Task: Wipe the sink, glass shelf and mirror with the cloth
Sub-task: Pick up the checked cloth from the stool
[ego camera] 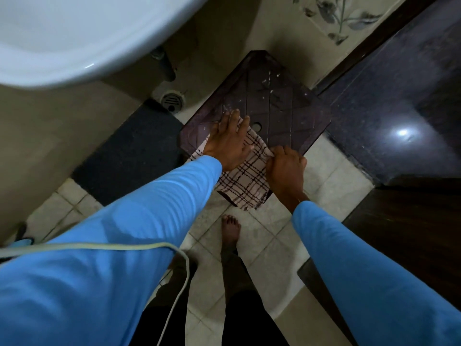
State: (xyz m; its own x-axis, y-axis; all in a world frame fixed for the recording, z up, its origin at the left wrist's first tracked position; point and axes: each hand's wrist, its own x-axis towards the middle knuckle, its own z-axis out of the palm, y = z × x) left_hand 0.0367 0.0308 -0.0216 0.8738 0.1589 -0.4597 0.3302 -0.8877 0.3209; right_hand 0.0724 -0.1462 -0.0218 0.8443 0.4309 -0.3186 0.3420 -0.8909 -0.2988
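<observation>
Your left hand (228, 143) lies flat, fingers spread, pinning the cloth (245, 181) to the stool (282, 108); your right hand (285, 168), just beside it, has its grip pinched shut on the cloth's edge, likely to fold it; the sink (74, 46) waits up-left.
</observation>
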